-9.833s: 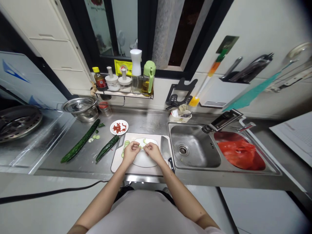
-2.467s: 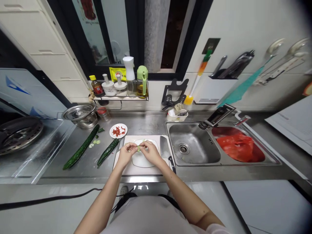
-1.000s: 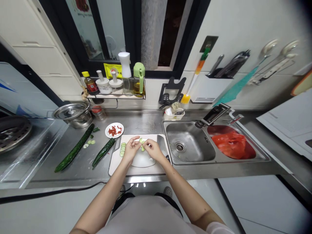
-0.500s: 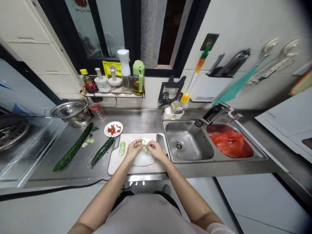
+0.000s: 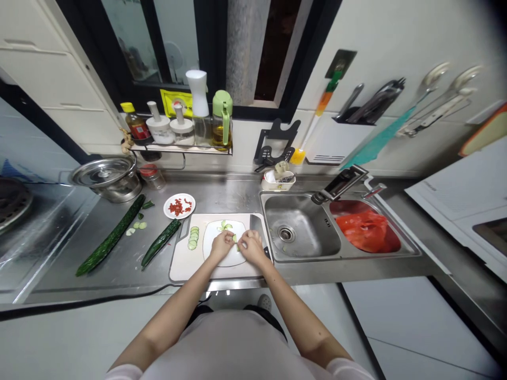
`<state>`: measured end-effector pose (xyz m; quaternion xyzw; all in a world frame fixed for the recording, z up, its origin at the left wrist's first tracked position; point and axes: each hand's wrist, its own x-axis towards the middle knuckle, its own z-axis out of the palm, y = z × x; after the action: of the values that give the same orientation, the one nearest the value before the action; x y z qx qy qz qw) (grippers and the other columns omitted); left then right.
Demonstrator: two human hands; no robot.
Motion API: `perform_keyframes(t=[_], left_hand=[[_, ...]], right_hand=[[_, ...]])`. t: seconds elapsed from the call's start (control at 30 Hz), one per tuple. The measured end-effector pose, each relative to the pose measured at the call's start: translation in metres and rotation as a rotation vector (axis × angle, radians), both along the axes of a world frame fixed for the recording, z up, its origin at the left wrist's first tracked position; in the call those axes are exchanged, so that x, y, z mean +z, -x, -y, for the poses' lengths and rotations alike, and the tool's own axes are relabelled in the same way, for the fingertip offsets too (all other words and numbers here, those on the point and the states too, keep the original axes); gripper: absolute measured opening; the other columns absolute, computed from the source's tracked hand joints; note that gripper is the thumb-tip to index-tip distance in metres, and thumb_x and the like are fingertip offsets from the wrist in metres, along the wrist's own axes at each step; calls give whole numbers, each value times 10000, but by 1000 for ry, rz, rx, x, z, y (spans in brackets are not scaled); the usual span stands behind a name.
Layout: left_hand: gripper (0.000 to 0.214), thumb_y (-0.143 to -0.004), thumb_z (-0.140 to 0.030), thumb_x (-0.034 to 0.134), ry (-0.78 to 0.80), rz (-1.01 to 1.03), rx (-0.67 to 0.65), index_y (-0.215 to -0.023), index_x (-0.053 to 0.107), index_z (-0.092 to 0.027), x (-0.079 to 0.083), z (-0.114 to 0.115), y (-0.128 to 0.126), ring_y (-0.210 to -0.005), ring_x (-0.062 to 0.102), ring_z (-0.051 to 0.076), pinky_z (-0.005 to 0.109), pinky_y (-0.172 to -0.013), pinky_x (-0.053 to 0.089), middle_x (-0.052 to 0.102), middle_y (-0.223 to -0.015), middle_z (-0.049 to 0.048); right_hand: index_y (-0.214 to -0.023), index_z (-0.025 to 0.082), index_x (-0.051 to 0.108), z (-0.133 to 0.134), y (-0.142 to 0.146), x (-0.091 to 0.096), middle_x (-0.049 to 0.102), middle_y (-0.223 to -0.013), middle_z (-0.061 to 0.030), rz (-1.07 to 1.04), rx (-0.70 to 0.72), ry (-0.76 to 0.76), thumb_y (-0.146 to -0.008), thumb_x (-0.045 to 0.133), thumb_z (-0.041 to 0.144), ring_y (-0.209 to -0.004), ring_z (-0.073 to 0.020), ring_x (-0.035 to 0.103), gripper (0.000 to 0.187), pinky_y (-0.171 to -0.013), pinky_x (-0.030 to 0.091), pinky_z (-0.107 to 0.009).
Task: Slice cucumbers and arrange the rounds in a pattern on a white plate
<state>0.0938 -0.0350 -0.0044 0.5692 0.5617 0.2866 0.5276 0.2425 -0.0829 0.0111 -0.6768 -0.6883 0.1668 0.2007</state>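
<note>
My left hand [image 5: 222, 245] and my right hand [image 5: 252, 247] meet over a white plate [image 5: 209, 237], fingers pinched. Between the fingertips shows a small pale-green cucumber slice [image 5: 234, 239], partly hidden by them. Other cucumber slices [image 5: 225, 225] lie at the plate's far side. Beneath the plate is a light cutting board [image 5: 181, 270]. A row of overlapping cucumber rounds [image 5: 193, 238] rests on its left part. By the board's right edge, a dark knife handle [image 5: 266, 253] shows beside my right hand.
A cut cucumber [image 5: 160, 243] and a long whole cucumber [image 5: 113, 237] lie left of the board. Behind them stand a small plate of red pieces [image 5: 170, 213], a lidded steel pot [image 5: 119, 187] and a jar [image 5: 152, 177]. To the right is a sink [image 5: 312, 232] with a red bag [image 5: 366, 232].
Both hands have come lower, toward the near part of the plate. Slices now show on the plate's far side, where the hands were. The whole view has shifted slightly.
</note>
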Motion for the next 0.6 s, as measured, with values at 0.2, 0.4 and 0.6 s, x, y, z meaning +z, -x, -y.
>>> perform_keyframes(t=[0.2, 0.4, 0.6], left_hand=[[238, -721, -121, 604, -128, -335, -103, -935, 672, -199, 8, -2, -8, -734, 602, 177, 261, -705, 397, 665, -750, 23], [263, -790, -181, 580, -196, -464, -179, -1028, 685, -219, 16, 4, -7, -846, 600, 207, 274, -744, 395, 677, -836, 52], [247, -855, -282, 558, -307, -553, -244, -1045, 712, -247, 15, 8, -2, -965, 571, 237, 290, -777, 398, 664, -949, 83]], right_hand=[[-849, 201, 667, 2, 2, -10, 511, -1115, -86, 90, 3, -51, -856, 547, 253, -1079, -249, 372, 131, -917, 322, -392], [-953, 212, 673, 12, 5, -10, 496, -1135, -100, 103, -32, -115, -870, 525, 240, -1081, -262, 365, 173, -917, 327, -398], [-944, 241, 699, 28, 16, -10, 509, -993, -95, 164, -92, -178, -899, 503, 264, -983, -254, 391, 202, -838, 332, -377]])
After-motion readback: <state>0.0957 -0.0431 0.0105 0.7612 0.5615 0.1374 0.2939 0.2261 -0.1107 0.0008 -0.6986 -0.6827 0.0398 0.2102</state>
